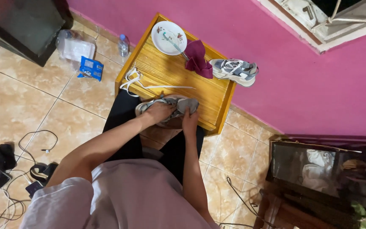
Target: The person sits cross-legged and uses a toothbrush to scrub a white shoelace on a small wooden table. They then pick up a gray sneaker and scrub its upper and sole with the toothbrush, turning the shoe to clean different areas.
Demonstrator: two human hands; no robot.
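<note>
Both hands, left hand (pixel 157 112) and right hand (pixel 189 122), gripping grey sneaker (pixel 178 104), wooden table (pixel 166 70), loose white lace (pixel 134 80) nearby

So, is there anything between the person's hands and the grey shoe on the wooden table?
Nothing visible. The left hand rests on top of the grey shoe and the right hand grips its near end. The loose white lace lies apart, toward the table's left edge.
</note>
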